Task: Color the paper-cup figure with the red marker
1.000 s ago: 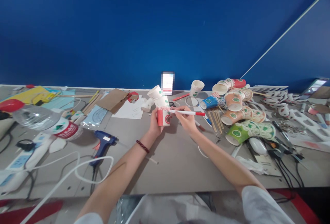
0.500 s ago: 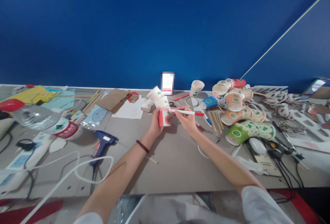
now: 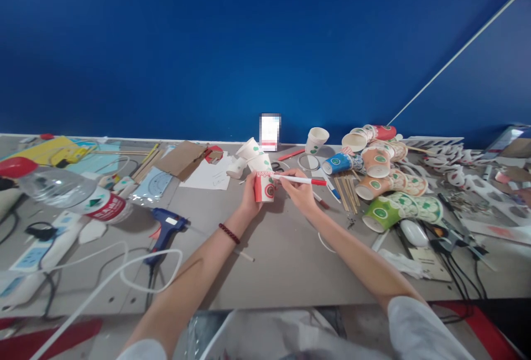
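Observation:
My left hand (image 3: 249,197) is wrapped round the left side of a red and white paper cup (image 3: 265,187), whose lower end faces me. Beyond it a white paper cup (image 3: 260,162) with green marks adjoins it, and further white cups (image 3: 249,149) lean behind; whether they are joined I cannot tell. A marker (image 3: 305,180) with a white barrel and red end is pinched in my right hand (image 3: 299,189). Its tip meets or nearly meets the red cup's right upper side. Fingers partly hide the cup's left edge.
Several coloured paper cups (image 3: 379,216) lie at the right, by wooden sticks (image 3: 347,194). A white cup stack (image 3: 317,140) stands at the back. To the left are a blue glue gun (image 3: 168,230), a water bottle (image 3: 74,191), a power strip (image 3: 45,255) and a looping white cable (image 3: 124,274).
Both hands stay almost in place with the cup and marker. The marker has shifted very slightly left, and the view has moved a touch.

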The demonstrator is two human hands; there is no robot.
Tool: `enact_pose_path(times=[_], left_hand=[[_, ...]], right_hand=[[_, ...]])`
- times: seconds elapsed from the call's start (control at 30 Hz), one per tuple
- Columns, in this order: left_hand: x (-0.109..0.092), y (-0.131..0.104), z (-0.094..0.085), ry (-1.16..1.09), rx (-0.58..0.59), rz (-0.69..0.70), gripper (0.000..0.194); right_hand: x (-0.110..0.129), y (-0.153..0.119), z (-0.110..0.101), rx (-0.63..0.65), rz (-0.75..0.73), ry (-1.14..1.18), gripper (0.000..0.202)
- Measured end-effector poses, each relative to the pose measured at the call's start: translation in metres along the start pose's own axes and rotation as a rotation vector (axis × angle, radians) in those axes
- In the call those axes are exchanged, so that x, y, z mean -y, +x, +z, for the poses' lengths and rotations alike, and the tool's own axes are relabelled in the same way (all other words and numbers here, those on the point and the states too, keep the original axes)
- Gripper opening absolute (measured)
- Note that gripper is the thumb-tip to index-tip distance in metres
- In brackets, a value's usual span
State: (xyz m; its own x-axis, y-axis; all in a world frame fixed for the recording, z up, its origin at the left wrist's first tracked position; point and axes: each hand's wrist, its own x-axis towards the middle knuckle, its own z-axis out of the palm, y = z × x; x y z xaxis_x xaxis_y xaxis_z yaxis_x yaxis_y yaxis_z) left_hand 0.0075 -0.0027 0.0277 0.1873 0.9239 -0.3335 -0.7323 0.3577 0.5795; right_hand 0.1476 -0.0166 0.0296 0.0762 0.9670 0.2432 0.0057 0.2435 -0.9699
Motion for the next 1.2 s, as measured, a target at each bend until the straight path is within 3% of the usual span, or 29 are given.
enact_pose_path(times=[0.6, 0.9, 1.2], left_hand=[[0.003, 0.004, -0.008, 0.008, 0.034, 0.025, 0.041], [0.000, -0.002, 0.001, -0.011, 0.024, 0.011, 0.042], [0.001, 0.001, -0.002, -0.033, 0.013, -0.004, 0.038]], right_hand=[[0.004, -0.001, 0.002, 0.046, 0.023, 0.046, 0.011], [0.002, -0.002, 0.003, -0.005, 0.038, 0.018, 0.021], [-0.007, 0.000, 0.002, 0.007, 0.053, 0.031, 0.033]])
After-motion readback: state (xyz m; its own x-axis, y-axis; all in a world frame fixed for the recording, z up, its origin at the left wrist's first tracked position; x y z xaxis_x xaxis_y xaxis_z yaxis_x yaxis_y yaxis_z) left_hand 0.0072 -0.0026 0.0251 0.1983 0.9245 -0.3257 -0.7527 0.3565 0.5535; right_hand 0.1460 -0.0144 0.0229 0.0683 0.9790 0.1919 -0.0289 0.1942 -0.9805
